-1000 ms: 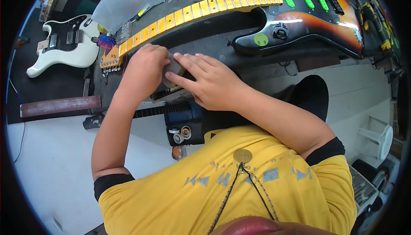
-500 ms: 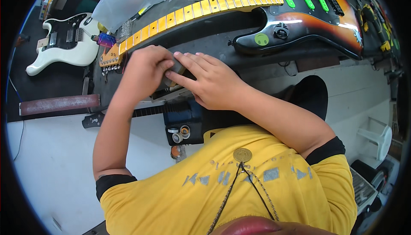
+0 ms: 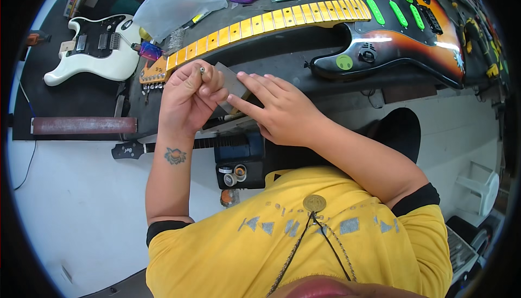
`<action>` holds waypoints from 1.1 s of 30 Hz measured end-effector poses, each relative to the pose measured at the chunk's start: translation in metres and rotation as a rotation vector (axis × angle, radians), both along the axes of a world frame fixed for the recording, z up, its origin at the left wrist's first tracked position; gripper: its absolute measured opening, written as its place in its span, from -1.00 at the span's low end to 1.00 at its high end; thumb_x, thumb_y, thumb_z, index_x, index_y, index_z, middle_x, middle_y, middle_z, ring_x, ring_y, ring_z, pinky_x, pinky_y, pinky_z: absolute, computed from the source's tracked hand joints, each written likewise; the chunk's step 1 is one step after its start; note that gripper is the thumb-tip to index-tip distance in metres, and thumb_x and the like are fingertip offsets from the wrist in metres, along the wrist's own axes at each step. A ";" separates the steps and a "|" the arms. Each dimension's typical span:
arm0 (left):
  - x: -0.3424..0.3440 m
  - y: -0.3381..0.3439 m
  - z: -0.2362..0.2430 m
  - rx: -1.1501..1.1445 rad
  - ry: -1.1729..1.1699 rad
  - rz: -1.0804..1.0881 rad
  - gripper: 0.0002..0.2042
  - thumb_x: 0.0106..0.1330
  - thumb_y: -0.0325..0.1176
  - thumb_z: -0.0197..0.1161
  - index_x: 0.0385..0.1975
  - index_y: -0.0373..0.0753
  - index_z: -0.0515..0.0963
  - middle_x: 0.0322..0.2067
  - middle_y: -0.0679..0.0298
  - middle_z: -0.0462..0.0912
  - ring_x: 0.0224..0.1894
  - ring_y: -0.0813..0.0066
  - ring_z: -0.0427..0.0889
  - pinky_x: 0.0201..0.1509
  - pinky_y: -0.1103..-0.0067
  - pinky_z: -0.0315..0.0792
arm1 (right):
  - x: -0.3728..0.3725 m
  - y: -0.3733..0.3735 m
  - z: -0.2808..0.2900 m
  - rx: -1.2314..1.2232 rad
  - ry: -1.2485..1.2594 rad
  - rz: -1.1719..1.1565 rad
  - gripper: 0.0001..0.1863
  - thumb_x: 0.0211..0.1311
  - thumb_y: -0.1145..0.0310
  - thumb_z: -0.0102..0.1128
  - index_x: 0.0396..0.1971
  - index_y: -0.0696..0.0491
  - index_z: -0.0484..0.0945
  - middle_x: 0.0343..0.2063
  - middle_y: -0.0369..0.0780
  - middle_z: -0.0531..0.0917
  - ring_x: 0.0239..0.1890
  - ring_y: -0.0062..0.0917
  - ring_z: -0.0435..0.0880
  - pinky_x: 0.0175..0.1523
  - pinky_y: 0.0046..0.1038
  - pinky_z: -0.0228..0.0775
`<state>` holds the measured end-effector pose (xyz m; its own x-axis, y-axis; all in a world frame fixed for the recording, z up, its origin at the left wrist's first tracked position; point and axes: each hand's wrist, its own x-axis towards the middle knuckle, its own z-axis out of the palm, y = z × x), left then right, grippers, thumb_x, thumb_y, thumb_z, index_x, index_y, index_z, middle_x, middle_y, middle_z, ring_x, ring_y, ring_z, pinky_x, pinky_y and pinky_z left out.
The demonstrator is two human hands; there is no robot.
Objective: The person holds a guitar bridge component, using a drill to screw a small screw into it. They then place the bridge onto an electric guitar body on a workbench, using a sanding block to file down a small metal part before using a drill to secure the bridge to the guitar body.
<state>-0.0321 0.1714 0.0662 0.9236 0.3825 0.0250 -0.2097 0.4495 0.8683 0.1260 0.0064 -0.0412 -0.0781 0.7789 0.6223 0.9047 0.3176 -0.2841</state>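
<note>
Silvery piece [image 3: 202,70] | left hand [image 3: 187,96]: curled, pinching it | right hand [image 3: 285,111]: fingers outstretched, touching grey block [image 3: 232,84]

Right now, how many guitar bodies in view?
2: a white body at the left and a sunburst body at upper right. Another may be hidden: a dark neck shows lower down, and I can't tell whether a body is attached.

A small piece of shiny metal [image 3: 202,70] showed in my left fingers [image 3: 208,80]; the block [image 3: 230,82] was smooth and matt, the sunburst guitar body [image 3: 399,54] high-gloss, its wooden neck [image 3: 234,31] polished, the bag [image 3: 179,7] cloudy plastic, the tabletop [image 3: 293,65] dull.
</note>
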 end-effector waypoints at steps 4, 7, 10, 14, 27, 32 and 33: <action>-0.005 0.003 -0.001 0.067 0.085 0.103 -0.75 0.65 -0.30 0.19 -0.25 -0.36 0.55 -0.45 0.32 0.46 -0.39 0.51 0.39 -0.25 0.49 0.36 | 0.001 -0.002 0.004 -0.012 0.017 0.030 -0.17 0.07 0.42 0.37 0.47 -0.12 0.47 0.46 0.15 0.39 0.37 -0.03 0.54 0.53 -0.07 0.28; -0.011 0.004 -0.009 1.405 0.666 0.531 -0.90 0.47 -0.46 0.34 -0.16 -0.36 0.69 -0.36 0.19 0.68 -0.31 0.37 0.65 -0.15 0.45 0.54 | 0.000 -0.001 0.002 0.017 0.013 0.032 -0.17 0.09 0.42 0.36 0.47 -0.12 0.46 0.46 0.14 0.39 0.36 -0.03 0.54 0.52 -0.07 0.29; -0.014 -0.003 -0.015 1.536 0.623 0.493 -0.91 0.38 -0.56 0.36 -0.19 -0.38 0.72 -0.32 0.10 0.72 -0.28 0.23 0.71 -0.12 0.41 0.57 | 0.000 -0.002 0.002 0.014 0.018 0.030 -0.18 0.09 0.43 0.35 0.47 -0.12 0.46 0.45 0.14 0.40 0.36 -0.03 0.54 0.52 -0.07 0.29; -0.018 -0.004 -0.013 1.657 0.561 0.419 -0.86 0.39 -0.58 0.36 -0.11 -0.38 0.73 -0.25 0.11 0.77 -0.24 0.30 0.78 -0.13 0.49 0.57 | 0.000 -0.001 0.002 0.016 0.018 0.029 -0.19 0.10 0.43 0.34 0.47 -0.12 0.47 0.44 0.14 0.41 0.35 -0.03 0.55 0.52 -0.07 0.29; -0.014 -0.007 -0.011 2.055 0.701 0.379 -0.93 0.37 -0.52 0.32 -0.24 -0.37 0.65 -0.30 0.00 0.64 -0.15 -0.08 0.62 -0.04 0.17 0.51 | -0.001 0.000 -0.001 0.017 -0.009 0.001 -0.08 -0.03 0.34 0.50 0.48 -0.14 0.44 0.50 0.05 0.36 0.40 -0.11 0.52 0.52 -0.11 0.31; -0.010 -0.007 0.002 2.020 0.659 0.214 -0.94 0.35 -0.53 0.32 -0.27 -0.37 0.63 -0.31 0.00 0.63 -0.15 -0.09 0.63 -0.03 0.17 0.52 | 0.000 0.000 0.001 0.014 0.082 0.012 -0.11 -0.04 0.32 0.50 0.41 0.09 0.44 0.46 0.06 0.42 0.38 -0.11 0.54 0.50 -0.13 0.33; -0.011 -0.004 0.000 2.045 0.718 0.226 -0.95 0.34 -0.53 0.32 -0.28 -0.37 0.62 -0.31 0.00 0.63 -0.15 -0.09 0.63 -0.04 0.17 0.52 | -0.001 0.000 0.002 0.004 0.054 0.007 -0.11 -0.05 0.30 0.51 0.39 0.15 0.44 0.45 0.07 0.42 0.38 -0.11 0.54 0.50 -0.13 0.34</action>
